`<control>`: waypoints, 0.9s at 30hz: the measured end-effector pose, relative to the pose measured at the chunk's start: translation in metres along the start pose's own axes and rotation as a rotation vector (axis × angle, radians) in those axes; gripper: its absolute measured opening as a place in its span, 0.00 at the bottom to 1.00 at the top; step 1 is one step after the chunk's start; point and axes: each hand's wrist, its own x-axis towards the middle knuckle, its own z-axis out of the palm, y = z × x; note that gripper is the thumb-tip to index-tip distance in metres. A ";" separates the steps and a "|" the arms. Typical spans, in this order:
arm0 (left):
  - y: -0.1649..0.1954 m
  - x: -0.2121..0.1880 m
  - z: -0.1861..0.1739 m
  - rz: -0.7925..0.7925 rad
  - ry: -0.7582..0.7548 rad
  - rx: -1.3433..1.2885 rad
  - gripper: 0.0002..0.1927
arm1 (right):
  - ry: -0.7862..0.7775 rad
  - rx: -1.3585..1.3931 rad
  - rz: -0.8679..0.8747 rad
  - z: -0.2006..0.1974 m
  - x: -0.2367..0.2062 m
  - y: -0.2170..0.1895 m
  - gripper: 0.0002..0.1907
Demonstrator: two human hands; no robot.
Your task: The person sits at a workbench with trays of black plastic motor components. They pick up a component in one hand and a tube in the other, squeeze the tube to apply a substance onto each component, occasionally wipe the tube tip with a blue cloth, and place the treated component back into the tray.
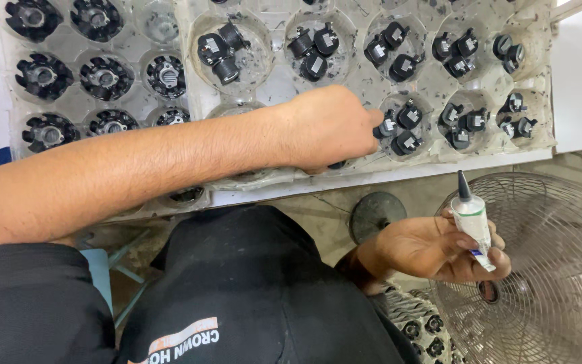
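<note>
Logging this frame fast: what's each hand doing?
Left hand: closed, reaching into a tray cell of small black parts.
Right hand: holding a white tube.

our left arm stretches bare across the view from the left, its hand point(328, 128) curled knuckles-up with fingertips pinched at the far end, while our right hand point(439, 249) sits low, palm up, fingers folded loosely inward and thumb pressed down.

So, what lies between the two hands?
In the head view, the clear tray's front edge, then bare floor with a round black base, lie between left hand and right hand.
</note>
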 end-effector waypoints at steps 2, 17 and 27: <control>0.005 -0.006 -0.015 -0.004 0.068 -0.077 0.23 | 0.007 0.022 0.020 0.002 0.000 -0.005 0.11; 0.095 -0.128 -0.017 -0.697 0.872 -1.458 0.27 | -0.260 0.309 0.458 0.031 -0.052 -0.039 0.18; 0.099 -0.148 0.018 -0.701 1.127 -1.283 0.22 | -0.440 0.206 0.038 0.060 -0.062 -0.035 0.16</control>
